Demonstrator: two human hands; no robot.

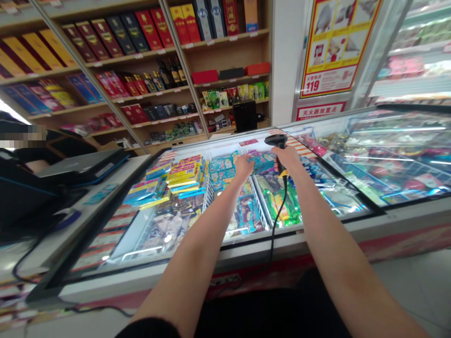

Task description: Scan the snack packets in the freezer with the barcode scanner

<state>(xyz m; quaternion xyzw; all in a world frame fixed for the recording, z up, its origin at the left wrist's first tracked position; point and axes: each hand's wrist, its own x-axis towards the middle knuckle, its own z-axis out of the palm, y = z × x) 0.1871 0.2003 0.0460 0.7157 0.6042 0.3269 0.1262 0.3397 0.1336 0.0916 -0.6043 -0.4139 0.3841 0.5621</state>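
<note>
Right fingers: wrapped tight around the grip of the scanner (276, 140), whose head points down and away over the far part of the freezer (317, 232). My right hand (287, 157) hangs just above the stock.

Left fingers: bent down onto a teal packet (262, 162) that lies on top of its stack near the far edge of the freezer. My left hand (244, 165) hides the tips, so I cannot tell whether they pinch the packet or only press on it.

The cable (273, 225) runs from the grip across the green packets (282, 206) and over the near rim. A wire divider (259, 206) separates the compartments. Yellow packets (185, 173) sit toward the left end. The glass lid (387, 155) covers the right end.

Judgement: the step in hand appears to be reading the teal packet's code. To do it well, I should flatten the wrapper with the left fingers and keep them off the printed code. The scanner head should be tilted slightly to avoid glare from the film. The cable needs slack so that it drags no packets.
</note>
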